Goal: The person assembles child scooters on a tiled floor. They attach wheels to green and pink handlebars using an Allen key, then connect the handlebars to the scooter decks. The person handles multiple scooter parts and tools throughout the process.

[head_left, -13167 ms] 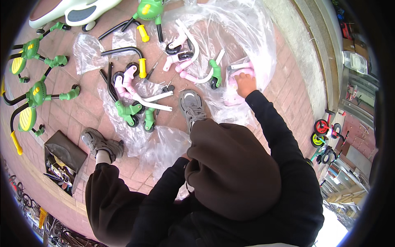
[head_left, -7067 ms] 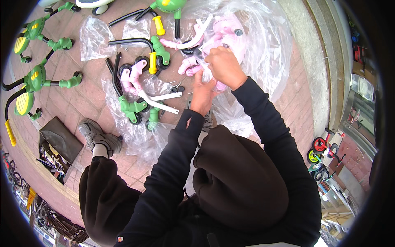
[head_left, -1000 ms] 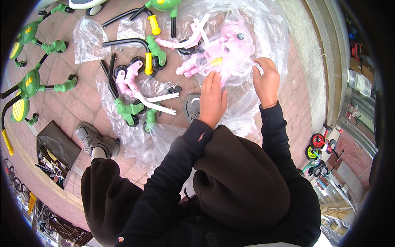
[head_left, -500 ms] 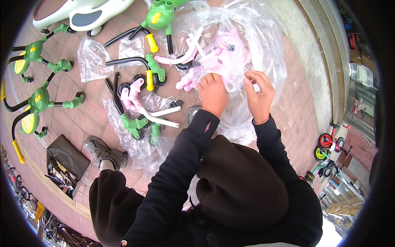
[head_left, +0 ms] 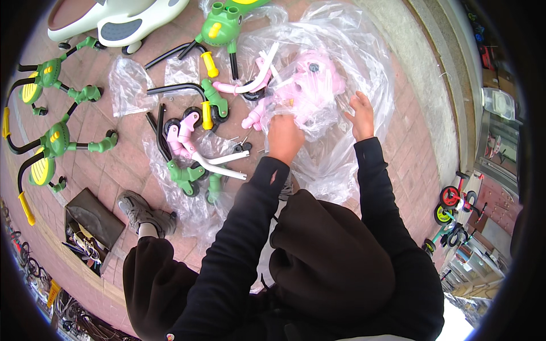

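Note:
A pink animal-shaped ride-on body (head_left: 324,77) with a dark round eye lies in a large clear plastic bag (head_left: 372,62). My left hand (head_left: 286,139) is closed at the bag's near left side, with plastic bunched by its fingers; the fingertips are partly hidden. Right of the bundle, my right hand (head_left: 362,116) is raised over the plastic, fingers loosely bent and apart, holding nothing. A pink joint piece (head_left: 255,116) pokes out beside my left hand. Pink-and-white tubes (head_left: 256,77) lie just beyond it.
On the brick paving lie a pink-and-white fork (head_left: 190,145), green wheel parts (head_left: 185,176) and loose screws. Green ride-on frames (head_left: 54,139) stand at left, near an open toolbox (head_left: 94,219). A green frog-like body (head_left: 220,28) is at the back; a concrete kerb (head_left: 429,74) runs along the right.
My left hand has drawn slightly nearer and left. My right hand has dropped a little and its fingers have shifted. The pink body has turned within the bag, its eye moving left.

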